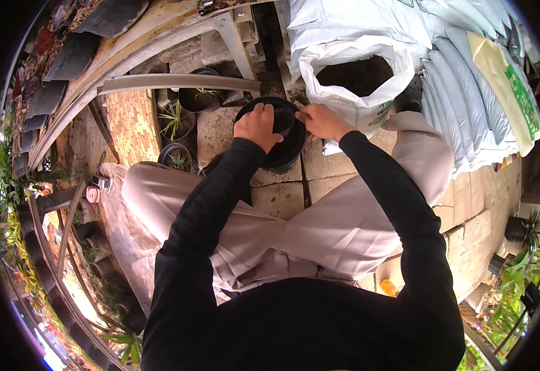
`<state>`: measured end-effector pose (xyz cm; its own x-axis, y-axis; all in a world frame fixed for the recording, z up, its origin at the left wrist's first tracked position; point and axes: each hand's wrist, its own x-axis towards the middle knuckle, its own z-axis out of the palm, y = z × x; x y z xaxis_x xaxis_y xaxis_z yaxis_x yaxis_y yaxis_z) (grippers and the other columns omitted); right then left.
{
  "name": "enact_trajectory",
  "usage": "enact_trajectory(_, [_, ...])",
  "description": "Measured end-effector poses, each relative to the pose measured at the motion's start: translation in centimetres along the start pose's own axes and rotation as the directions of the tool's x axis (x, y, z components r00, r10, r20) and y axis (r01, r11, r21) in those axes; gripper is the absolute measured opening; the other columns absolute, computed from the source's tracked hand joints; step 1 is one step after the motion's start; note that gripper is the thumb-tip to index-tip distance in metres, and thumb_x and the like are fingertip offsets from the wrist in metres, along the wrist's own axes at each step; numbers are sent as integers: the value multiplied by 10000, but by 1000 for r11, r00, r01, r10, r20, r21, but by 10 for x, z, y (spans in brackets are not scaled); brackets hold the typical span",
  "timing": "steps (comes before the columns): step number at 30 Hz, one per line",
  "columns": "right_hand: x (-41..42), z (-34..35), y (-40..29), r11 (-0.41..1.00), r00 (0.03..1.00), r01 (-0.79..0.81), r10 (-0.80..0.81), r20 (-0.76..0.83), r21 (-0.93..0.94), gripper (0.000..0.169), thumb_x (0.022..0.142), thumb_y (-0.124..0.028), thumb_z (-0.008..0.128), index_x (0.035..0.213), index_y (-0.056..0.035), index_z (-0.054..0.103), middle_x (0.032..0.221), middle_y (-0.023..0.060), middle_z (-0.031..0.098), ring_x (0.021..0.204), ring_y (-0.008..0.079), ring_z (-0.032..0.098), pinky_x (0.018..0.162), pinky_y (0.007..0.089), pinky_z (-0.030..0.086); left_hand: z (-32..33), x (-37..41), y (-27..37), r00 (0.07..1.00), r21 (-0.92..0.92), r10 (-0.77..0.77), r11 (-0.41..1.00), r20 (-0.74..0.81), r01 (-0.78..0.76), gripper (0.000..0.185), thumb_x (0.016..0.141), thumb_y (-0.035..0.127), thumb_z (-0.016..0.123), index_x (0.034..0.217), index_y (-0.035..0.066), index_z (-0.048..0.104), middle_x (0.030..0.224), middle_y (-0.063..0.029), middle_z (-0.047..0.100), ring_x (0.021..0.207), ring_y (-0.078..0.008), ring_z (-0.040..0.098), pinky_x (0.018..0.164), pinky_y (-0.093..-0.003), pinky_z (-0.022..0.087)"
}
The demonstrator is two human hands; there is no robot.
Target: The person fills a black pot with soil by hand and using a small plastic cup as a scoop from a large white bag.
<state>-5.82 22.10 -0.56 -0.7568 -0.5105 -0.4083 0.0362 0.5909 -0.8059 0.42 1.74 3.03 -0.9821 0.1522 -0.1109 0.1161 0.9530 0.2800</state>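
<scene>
Between my knees a wide black plastic pot (281, 160) stands on the paving, with a smaller black pot (284, 121) inside its mouth. My left hand (257, 127) grips the smaller pot from the left, thumb towards its near side. At the right, the bent fingers of my right hand (322, 121) pinch a black rim; whether it belongs to the inner or outer pot is hard to tell. Just beyond my right hand stands an open white sack (358, 104), its top rolled back around dark soil (358, 75).
Small potted plants (172, 121) and a woven panel (131, 125) lie left of the pots, below a metal bar (182, 83). Stacked white sacks (464, 92) rise at the right. Stone paving (277, 199) runs underneath; an orange object (389, 287) lies near my right side.
</scene>
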Motion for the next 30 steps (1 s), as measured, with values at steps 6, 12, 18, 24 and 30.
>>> enact_trajectory(6, [-5,-2,-4,1000,1000,15,-15,-11,7,293,998,-150,526,1019,136,588,748,221,715,644,286,751,630,374,606,4,10,-17,997,21,-71,997,-9,72,788,665,435,909,1260,44,571,1173,-152,648,989,-365,702,798,-458,591])
enact_trajectory(12, [-14,-3,-18,947,954,-254,212,213,195,312,979,-126,522,1031,179,559,793,261,720,650,298,753,620,361,628,-24,12,-32,953,-87,-36,996,-300,11,723,645,537,884,1105,25,664,1114,-146,671,962,-364,700,795,-455,579])
enact_trajectory(18, [2,8,5,999,994,29,-31,-104,-18,322,985,-109,490,1097,191,512,798,254,717,640,295,747,551,351,619,-32,22,-31,962,-123,-135,987,-239,108,689,622,557,886,997,11,696,1083,-151,649,1016,-362,672,864,-462,556])
enact_trajectory(24, [-8,14,-10,920,977,-208,181,111,331,321,982,-92,462,1163,172,432,787,268,701,641,295,745,532,362,614,-2,27,-30,961,-71,13,997,-278,-34,649,664,474,894,1024,-25,687,1140,-179,573,1153,-385,593,958,-444,520])
enact_trajectory(30, [-10,10,-1,943,979,-185,154,132,276,258,945,-61,445,1116,133,449,848,256,704,686,303,755,558,354,626,11,26,-36,997,-57,-23,998,-70,19,592,723,391,888,1076,-32,672,1184,-176,561,1163,-378,591,976,-448,519])
